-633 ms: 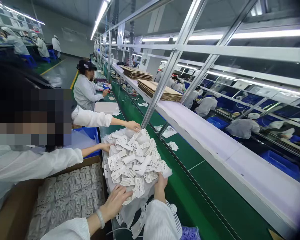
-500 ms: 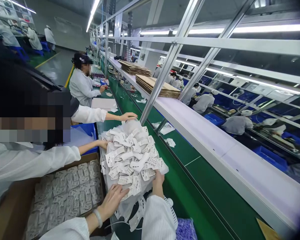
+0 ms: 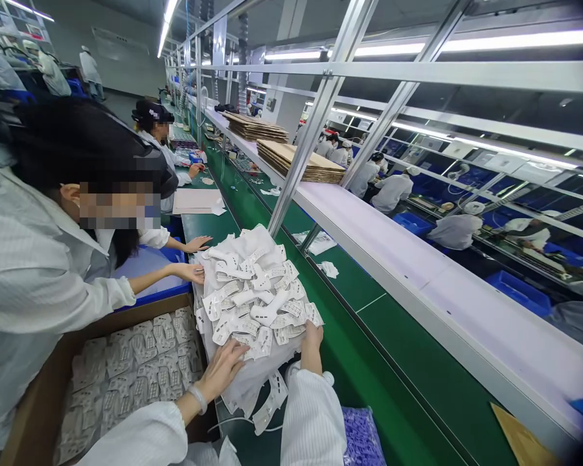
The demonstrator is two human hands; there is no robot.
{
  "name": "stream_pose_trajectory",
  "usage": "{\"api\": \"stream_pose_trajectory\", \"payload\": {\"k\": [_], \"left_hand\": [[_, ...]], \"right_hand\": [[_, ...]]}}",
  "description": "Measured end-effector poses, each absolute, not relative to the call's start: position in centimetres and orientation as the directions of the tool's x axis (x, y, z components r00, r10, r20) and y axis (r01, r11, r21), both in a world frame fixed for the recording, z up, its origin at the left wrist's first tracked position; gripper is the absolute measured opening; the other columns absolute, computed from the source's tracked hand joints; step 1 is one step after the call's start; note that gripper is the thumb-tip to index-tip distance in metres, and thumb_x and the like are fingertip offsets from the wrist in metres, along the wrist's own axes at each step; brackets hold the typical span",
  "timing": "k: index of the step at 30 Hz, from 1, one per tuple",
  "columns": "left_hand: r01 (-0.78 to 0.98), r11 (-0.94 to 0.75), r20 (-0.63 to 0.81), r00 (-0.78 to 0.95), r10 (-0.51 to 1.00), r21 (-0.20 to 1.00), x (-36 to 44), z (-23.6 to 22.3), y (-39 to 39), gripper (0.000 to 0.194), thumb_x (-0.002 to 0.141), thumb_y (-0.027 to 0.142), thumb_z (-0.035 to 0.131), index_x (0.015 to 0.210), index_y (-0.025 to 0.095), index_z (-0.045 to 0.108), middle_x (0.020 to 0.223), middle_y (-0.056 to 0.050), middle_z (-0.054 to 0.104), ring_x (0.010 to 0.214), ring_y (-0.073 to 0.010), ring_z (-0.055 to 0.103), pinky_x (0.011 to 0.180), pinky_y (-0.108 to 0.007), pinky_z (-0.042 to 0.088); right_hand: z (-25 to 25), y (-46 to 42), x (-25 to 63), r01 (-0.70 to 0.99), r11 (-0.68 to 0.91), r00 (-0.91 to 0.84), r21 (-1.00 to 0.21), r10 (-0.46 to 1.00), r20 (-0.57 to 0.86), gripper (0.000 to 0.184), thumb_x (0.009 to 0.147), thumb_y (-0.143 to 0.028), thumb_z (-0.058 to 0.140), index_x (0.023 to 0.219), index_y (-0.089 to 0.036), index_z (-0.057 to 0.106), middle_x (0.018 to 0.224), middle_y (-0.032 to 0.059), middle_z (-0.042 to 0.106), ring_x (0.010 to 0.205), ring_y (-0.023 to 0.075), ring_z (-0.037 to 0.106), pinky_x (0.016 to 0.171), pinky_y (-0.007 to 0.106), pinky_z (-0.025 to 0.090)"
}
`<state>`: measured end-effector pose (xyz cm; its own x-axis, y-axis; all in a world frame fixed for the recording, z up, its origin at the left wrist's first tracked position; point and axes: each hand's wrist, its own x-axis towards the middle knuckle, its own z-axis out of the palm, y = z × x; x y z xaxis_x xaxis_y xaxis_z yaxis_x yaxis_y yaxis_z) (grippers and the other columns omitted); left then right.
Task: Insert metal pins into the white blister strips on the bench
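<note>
A large heap of white curved parts with slots [image 3: 260,294] lies on thin translucent plastic [image 3: 284,353] on the green bench. My left hand [image 3: 225,367] rests at the heap's near left edge, fingers stretched out over the lowest parts. At the right edge, my right hand [image 3: 312,338] has its fingers curled round the plastic beside the parts; its fingertips are partly hidden. One loose white part [image 3: 272,402] hangs below the heap between my forearms. A co-worker's hand [image 3: 190,272] touches the heap's left side, and a co-worker's other hand [image 3: 197,244] is just beyond it.
To the left, a cardboard box [image 3: 34,395] holds rows of bagged white parts. Behind it is a blue bin [image 3: 143,291]. A bag of purple pieces [image 3: 363,437] lies near my right sleeve. A metal post [image 3: 301,168] and white shelf [image 3: 393,259] bound the right side.
The co-worker's far hand has drawn back from the heap's top to its left side. That co-worker's head and body have shifted. My hands stay at the heap's near edges.
</note>
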<state>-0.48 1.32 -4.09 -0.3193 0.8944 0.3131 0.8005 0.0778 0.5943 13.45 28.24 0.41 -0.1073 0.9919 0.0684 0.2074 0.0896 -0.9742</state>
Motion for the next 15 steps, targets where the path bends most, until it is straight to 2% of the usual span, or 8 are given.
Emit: {"api": "stream_pose_trajectory", "payload": {"k": [3, 5, 11, 15], "left_hand": [[0.794, 0.078, 0.333, -0.339, 0.880, 0.603, -0.4, -4.1, 1.8, 0.038, 0.092, 0.012, 0.049, 0.127, 0.024, 0.060, 0.116, -0.009, 0.058, 0.109, -0.0269, 0.060, 0.092, -0.042, 0.053], [0.795, 0.072, 0.351, -0.345, 0.871, 0.603, -0.1, -4.1, 1.8, 0.043, 0.090, 0.007, 0.048, 0.127, 0.024, 0.059, 0.118, -0.008, 0.057, 0.111, -0.0263, 0.059, 0.094, -0.043, 0.054], [0.816, 0.086, 0.388, -0.362, 0.848, 0.572, 1.1, -4.4, 1.2, 0.062, 0.080, -0.006, 0.040, 0.133, 0.023, 0.054, 0.129, -0.009, 0.051, 0.126, -0.0273, 0.049, 0.102, -0.050, 0.051], [0.832, 0.109, 0.394, -0.368, 0.842, 0.544, 1.6, -4.7, 0.8, 0.066, 0.079, -0.009, 0.036, 0.133, 0.024, 0.054, 0.132, -0.009, 0.048, 0.129, -0.0275, 0.046, 0.105, -0.051, 0.049]], "right_hand": [[0.5, 28.2, 13.9, 0.225, -0.037, 0.018, -0.974, 0.999, -0.034, 0.035, 0.097, -0.035, 0.060, 0.129, -0.021, 0.058, 0.134, 0.0102, 0.058, 0.112, 0.0241, 0.061, 0.094, 0.046, 0.054], [0.7, 28.2, 14.2, 0.222, -0.066, 0.047, -0.973, 0.997, -0.057, 0.036, 0.097, -0.035, 0.061, 0.129, -0.020, 0.058, 0.134, 0.0103, 0.057, 0.113, 0.0245, 0.061, 0.094, 0.046, 0.054], [1.3, 28.2, 14.6, 0.177, -0.021, 0.045, -0.984, 0.999, -0.013, 0.036, 0.097, -0.035, 0.061, 0.130, -0.020, 0.058, 0.134, 0.0103, 0.057, 0.113, 0.0247, 0.061, 0.094, 0.047, 0.054], [1.4, 28.2, 14.3, 0.138, 0.052, -0.021, -0.989, 0.999, 0.050, 0.036, 0.097, -0.035, 0.060, 0.130, -0.021, 0.058, 0.136, 0.0104, 0.057, 0.115, 0.0251, 0.060, 0.097, 0.048, 0.052]]}}
